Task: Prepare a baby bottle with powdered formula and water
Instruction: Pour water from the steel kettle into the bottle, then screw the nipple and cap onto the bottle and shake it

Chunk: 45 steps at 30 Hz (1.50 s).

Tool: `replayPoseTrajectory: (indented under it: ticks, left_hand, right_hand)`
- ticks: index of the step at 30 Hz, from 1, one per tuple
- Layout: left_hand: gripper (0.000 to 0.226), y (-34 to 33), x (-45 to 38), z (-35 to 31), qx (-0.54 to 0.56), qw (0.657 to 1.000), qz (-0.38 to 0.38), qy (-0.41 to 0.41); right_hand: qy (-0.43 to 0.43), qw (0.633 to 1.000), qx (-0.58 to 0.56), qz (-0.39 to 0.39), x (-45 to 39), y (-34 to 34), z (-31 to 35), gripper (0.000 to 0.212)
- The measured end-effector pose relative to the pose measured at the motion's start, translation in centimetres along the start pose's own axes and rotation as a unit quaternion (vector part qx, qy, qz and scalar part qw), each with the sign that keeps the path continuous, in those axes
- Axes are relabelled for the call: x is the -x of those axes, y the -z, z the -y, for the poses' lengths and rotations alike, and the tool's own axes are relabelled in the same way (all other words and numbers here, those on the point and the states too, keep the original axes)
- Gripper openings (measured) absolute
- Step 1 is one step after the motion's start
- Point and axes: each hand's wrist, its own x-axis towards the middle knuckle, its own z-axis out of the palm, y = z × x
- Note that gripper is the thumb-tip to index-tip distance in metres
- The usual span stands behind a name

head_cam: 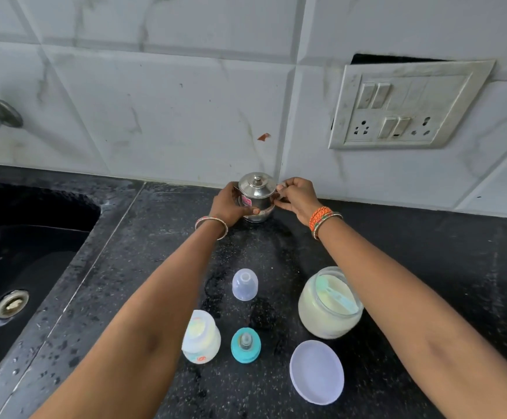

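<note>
Black speckled stone makes up the counter [427, 267], which runs back to a wall of white marbled tiles [170, 110]. Against that wall stands a lidded steel pot [256, 196]; the left hand [231, 205] grips its side, the right hand [296, 198] pinches its handle. Nearer than the pot stand a clear cap [245, 284], the open baby bottle [201, 337], its teal nipple ring [245, 345], a formula jar [329, 303] and a white lid [316, 372]. Left of the pot lies a dark sink [28, 252]; right, a switch plate [409, 107].
</note>
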Motion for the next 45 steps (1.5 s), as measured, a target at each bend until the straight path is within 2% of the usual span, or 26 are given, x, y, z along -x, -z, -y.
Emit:
replayPoseTrajectory:
  ticks: [2,3,5,7,10,13,16,18,20,24,26,28,30,31,33,35,37,40,45]
  left_hand:
    - [0.073,0.1,0.5,-0.3,-0.023,1.0,0.005,0.002]
    - [0.073,0.3,0.7,-0.6,-0.035,0.999,0.011,0.002]
    - [0.077,1.0,1.5,-1.2,-0.053,0.998,0.025,-0.002]
    - [0.076,2.2,3.1,-1.6,-0.065,0.997,0.027,-0.02]
    - [0.059,4.1,6.4,-1.4,-0.05,0.997,0.014,-0.051]
    - [0.038,6.2,10.5,-0.6,-0.023,0.997,0.005,-0.077]
    - [0.041,8.7,14.7,0.2,-0.014,0.996,-0.009,-0.089]
    - [0.046,10.0,17.6,0.7,-0.012,0.996,-0.017,-0.091]
    - [0.035,10.7,20.1,1.2,-0.009,0.995,-0.017,-0.096]
    - [0.016,11.1,23.6,3.1,0.065,0.994,-0.007,-0.092]
    - [0.03,11.1,24.8,4.0,0.082,0.993,0.012,-0.088]
    - [0.047,10.9,25.7,4.8,0.078,0.993,0.042,-0.081]
    - [0.06,10.2,26.3,5.1,0.061,0.993,0.075,-0.063]
    - [0.066,9.7,26.5,5.2,0.046,0.993,0.093,-0.055]
    - [0.079,8.6,26.5,5.7,0.011,0.991,0.127,-0.044]
    - [0.095,7.7,26.4,6.1,-0.005,0.989,0.145,-0.033]
    - [0.1,7.1,26.4,6.5,0.011,0.99,0.139,-0.025]
    - [0.082,6.4,26.4,6.5,0.028,0.993,0.107,-0.038]
    - [0.057,5.9,26.4,6.4,0.073,0.994,0.071,-0.041]
  right_hand:
    - [-0.001,0.999,0.036,-0.013,0.9,0.0,0.6,0.007]
    - [0.013,0.995,0.093,-0.026,1.6,0.3,0.9,0.013]
    - [0.086,0.964,0.24,-0.071,3.6,0.9,1.4,0.03]
    - [0.178,0.929,0.315,-0.077,7.1,1.2,1.3,0.027]
    - [0.204,0.901,0.382,0.006,13.2,0.6,0.1,0.023]
    - [0.163,0.855,0.475,0.125,18.7,-0.6,-2.3,0.02]
    - [0.11,0.795,0.56,0.206,22.4,-1.5,-4.8,0.033]
    - [0.114,0.776,0.579,0.221,23.8,-2.1,-5.7,0.048]
    - [0.134,0.773,0.582,0.211,24.6,-2.6,-5.5,0.053]
    - [0.162,0.769,0.582,0.209,25.9,-3.4,-4.9,0.034]
    - [0.132,0.756,0.595,0.238,26.5,-3.6,-5.2,0.031]
    - [0.099,0.736,0.617,0.261,27.1,-3.7,-5.9,0.046]
    - [0.126,0.71,0.65,0.238,27.5,-3.9,-6.9,0.048]
    - [0.146,0.71,0.654,0.219,27.6,-3.9,-7.4,0.039]
    - [0.165,0.737,0.631,0.177,27.8,-3.8,-7.4,0.021]
    - [0.177,0.775,0.595,0.12,27.9,-3.6,-6.2,0.018]
    - [0.22,0.803,0.55,0.064,28.1,-3.4,-4.2,0.02]
    - [0.277,0.821,0.497,0.053,28.6,-4.0,-1.4,0.022]
    - [0.308,0.786,0.529,0.091,28.3,-7.2,0.0,0.024]
